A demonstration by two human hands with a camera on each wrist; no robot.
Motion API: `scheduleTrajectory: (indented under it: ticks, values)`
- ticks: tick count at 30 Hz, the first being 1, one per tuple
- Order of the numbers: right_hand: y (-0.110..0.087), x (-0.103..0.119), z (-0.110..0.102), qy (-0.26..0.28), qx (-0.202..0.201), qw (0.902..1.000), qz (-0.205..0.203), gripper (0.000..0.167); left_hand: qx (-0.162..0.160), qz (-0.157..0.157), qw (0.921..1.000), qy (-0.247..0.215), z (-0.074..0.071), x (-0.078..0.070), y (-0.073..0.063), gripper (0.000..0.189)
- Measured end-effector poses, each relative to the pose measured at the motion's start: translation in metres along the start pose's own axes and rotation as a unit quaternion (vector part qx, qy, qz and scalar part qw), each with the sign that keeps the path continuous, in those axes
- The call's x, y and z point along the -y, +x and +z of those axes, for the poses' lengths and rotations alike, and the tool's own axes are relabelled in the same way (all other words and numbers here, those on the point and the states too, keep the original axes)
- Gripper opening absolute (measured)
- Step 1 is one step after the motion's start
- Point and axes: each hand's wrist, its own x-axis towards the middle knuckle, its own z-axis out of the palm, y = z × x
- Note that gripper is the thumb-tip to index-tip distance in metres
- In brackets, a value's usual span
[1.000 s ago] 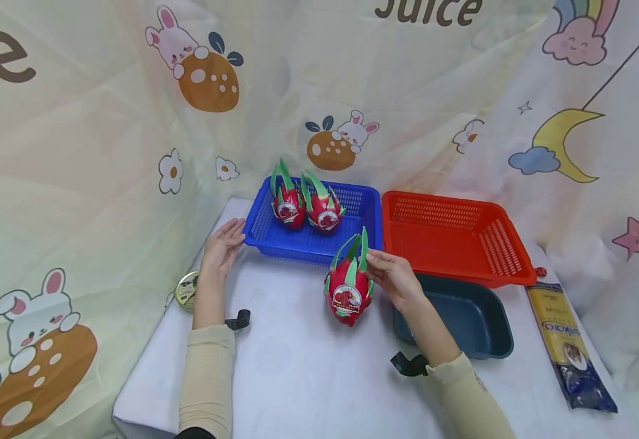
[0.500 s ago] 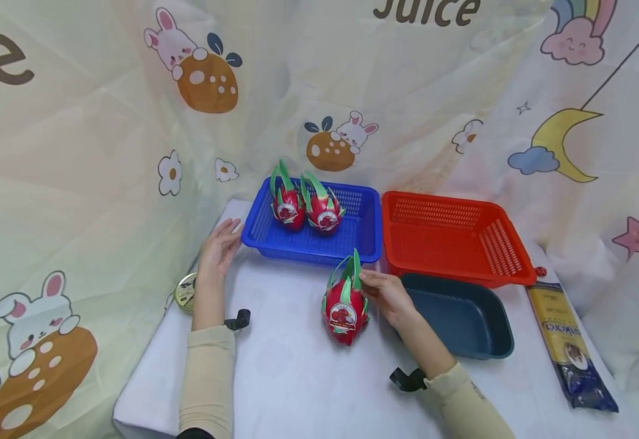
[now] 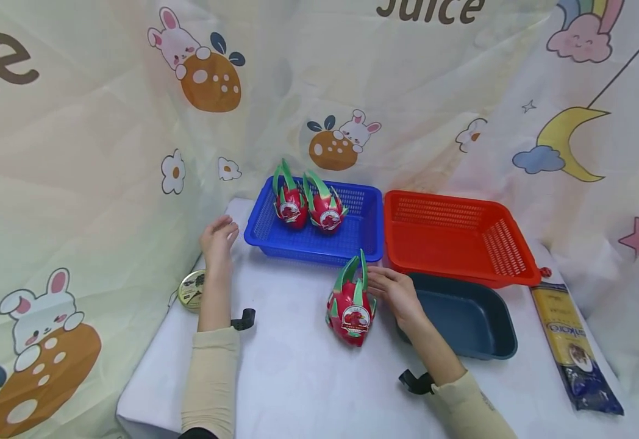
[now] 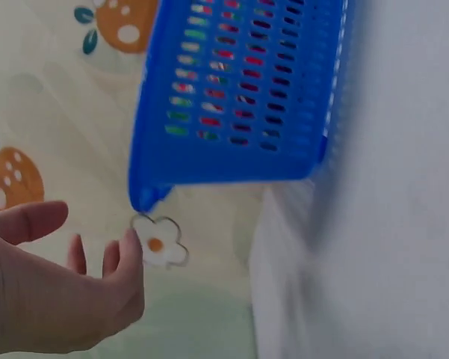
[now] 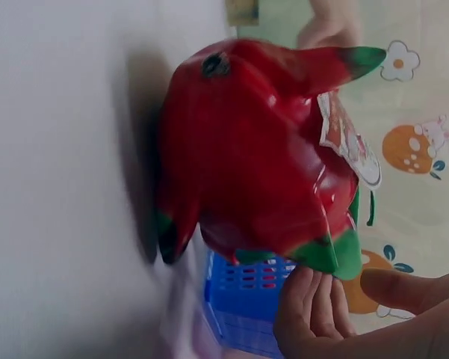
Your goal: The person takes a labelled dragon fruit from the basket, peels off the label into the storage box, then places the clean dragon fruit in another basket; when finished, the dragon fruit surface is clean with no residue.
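Note:
A red dragon fruit (image 3: 349, 308) with green leaf tips and a round label stands on the white table in front of the blue basket. Beside its leaves is my right hand (image 3: 396, 292), fingers loosely extended; in the right wrist view the thumb and fingers lie apart near a green leaf tip. Two more dragon fruits, one on the left (image 3: 291, 204) and one on the right (image 3: 326, 210), sit in the blue basket (image 3: 319, 251). My left hand (image 3: 219, 241) hovers left of that basket, relaxed and holding nothing; the left wrist view shows a gap to the rim.
A red basket (image 3: 462, 271) adjoins the blue one on the right. In front of it lies a dark teal tray (image 3: 473, 317). A yellow and blue packet (image 3: 569, 347) is at the right edge, a round tin (image 3: 190, 291) behind the left forearm. A printed curtain hangs behind.
The dragon fruit has come down and toward me onto the table, away from the blue basket. My right fingers have loosened from its leaves. My left hand has moved left, off the basket rim.

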Motion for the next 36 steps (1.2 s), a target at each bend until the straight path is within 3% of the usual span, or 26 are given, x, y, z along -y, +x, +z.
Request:
scheduleTrajectory:
  ticks: [2, 4, 7, 9, 11, 14, 20, 24, 31, 33, 36]
  values:
    - [-0.004, 0.001, -0.004, -0.021, -0.018, 0.9995, -0.011, 0.039, 0.008, 0.033, 0.999, 0.028, 0.011, 0.0, -0.01, 0.04]
    - [-0.008, 0.001, -0.007, -0.038, -0.036, 0.9984, -0.02, 0.038, 0.037, 0.056, 0.9968, 0.044, 0.021, 0.0, -0.02, 0.036]
    - [-0.016, 0.004, -0.01, -0.064, -0.054, 0.9957, -0.038, 0.037, 0.142, 0.062, 0.9869, 0.044, 0.034, 0.0, -0.036, 0.034]
    - [-0.021, 0.007, -0.011, -0.079, -0.063, 0.9937, -0.048, 0.035, 0.228, 0.057, 0.971, 0.044, 0.041, -0.001, -0.044, 0.034]
    - [-0.026, 0.009, -0.012, -0.09, -0.064, 0.9921, -0.059, 0.034, 0.304, 0.046, 0.9502, 0.052, 0.046, -0.001, -0.049, 0.036]
    - [-0.033, 0.01, -0.013, -0.095, -0.051, 0.9916, -0.072, 0.033, 0.37, 0.032, 0.9252, 0.08, 0.052, 0.0, -0.056, 0.042]
    - [-0.048, 0.004, -0.014, -0.112, -0.005, 0.9901, -0.084, 0.032, 0.427, -0.019, 0.8861, 0.179, 0.056, 0.013, -0.068, 0.044]
    - [-0.055, -0.002, -0.014, -0.121, 0.009, 0.9883, -0.092, 0.03, 0.464, -0.059, 0.8569, 0.218, 0.059, 0.027, -0.073, 0.041]
    - [-0.06, -0.009, -0.011, -0.141, 0.026, 0.9856, -0.09, 0.034, 0.537, -0.057, 0.7826, 0.309, 0.069, 0.051, -0.079, 0.054]
    - [-0.061, -0.011, -0.011, -0.133, 0.029, 0.9869, -0.086, 0.035, 0.548, -0.06, 0.7739, 0.312, 0.072, 0.056, -0.08, 0.058]
    - [-0.061, -0.012, -0.012, -0.124, 0.033, 0.9881, -0.084, 0.035, 0.556, -0.078, 0.7762, 0.286, 0.075, 0.063, -0.08, 0.061]
